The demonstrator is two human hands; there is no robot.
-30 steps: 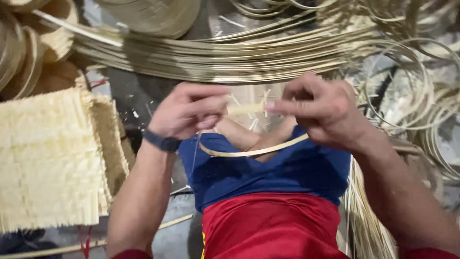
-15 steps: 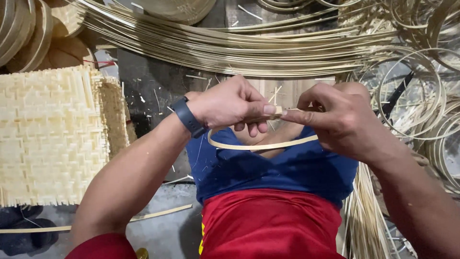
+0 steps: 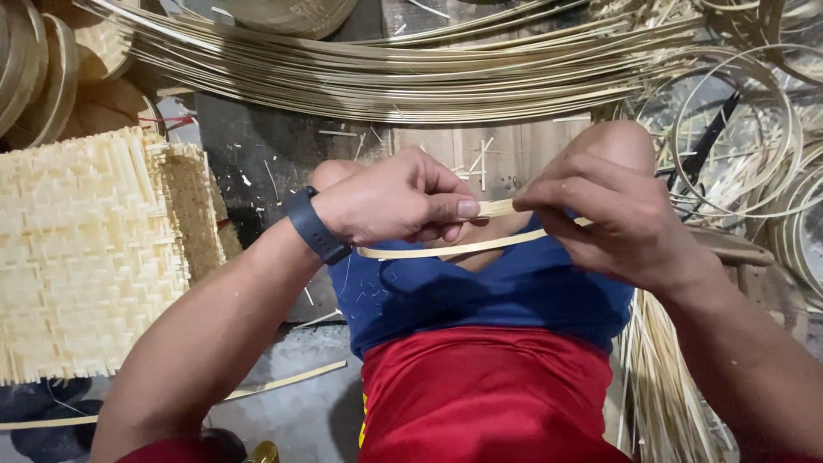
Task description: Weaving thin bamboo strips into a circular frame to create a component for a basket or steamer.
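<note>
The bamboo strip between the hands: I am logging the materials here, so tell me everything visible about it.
The bamboo strip is thin, flat and pale yellow, like split bamboo or cane. It is bent into a shallow loop: the lower run curves beneath both hands, and a short upper piece shows between the thumbs. The left hand pinches it at one side, the right hand at the other. It hangs above blue shorts, over the lap. Its ends are hidden inside the hands.

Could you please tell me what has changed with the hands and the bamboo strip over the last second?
The left hand and right hand have come down from chest height and drawn together, so both now pinch the thin pale bamboo strip where its ends overlap in a loop. The grip stayed on throughout. The woven bamboo mat and the long bundle of bamboo strips lie unchanged.
</note>
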